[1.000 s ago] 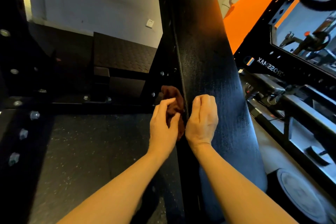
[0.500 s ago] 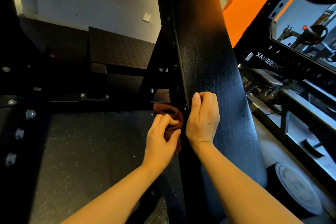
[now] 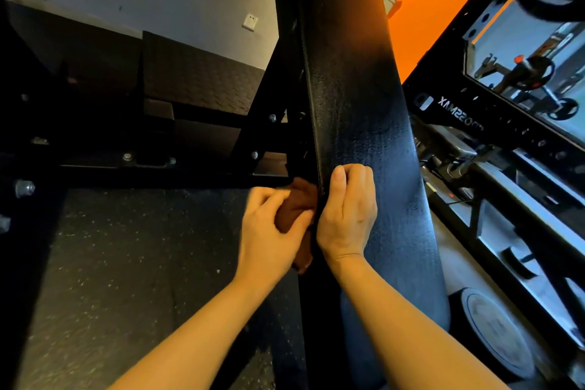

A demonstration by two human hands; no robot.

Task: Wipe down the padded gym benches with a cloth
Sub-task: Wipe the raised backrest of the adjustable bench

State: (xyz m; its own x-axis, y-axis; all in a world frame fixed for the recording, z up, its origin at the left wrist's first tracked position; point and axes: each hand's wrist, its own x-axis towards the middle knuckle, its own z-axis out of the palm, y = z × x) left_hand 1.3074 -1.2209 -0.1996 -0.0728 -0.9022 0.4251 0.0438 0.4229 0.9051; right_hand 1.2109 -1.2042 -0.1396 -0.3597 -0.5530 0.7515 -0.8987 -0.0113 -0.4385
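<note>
The left hand [image 3: 269,231] grips a bunched brown cloth [image 3: 294,209] against the pad's side; the right hand [image 3: 346,215] curls over the textured black bench pad [image 3: 364,104] edge.

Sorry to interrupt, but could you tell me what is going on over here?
A person is wiping a padded gym bench with a brown cloth. The left hand grips the bunched cloth and holds it against the pad's left side edge. The right hand rests on the pad's top face with its fingers curled, holding nothing. A weight plate lies on the floor to the right.
</note>
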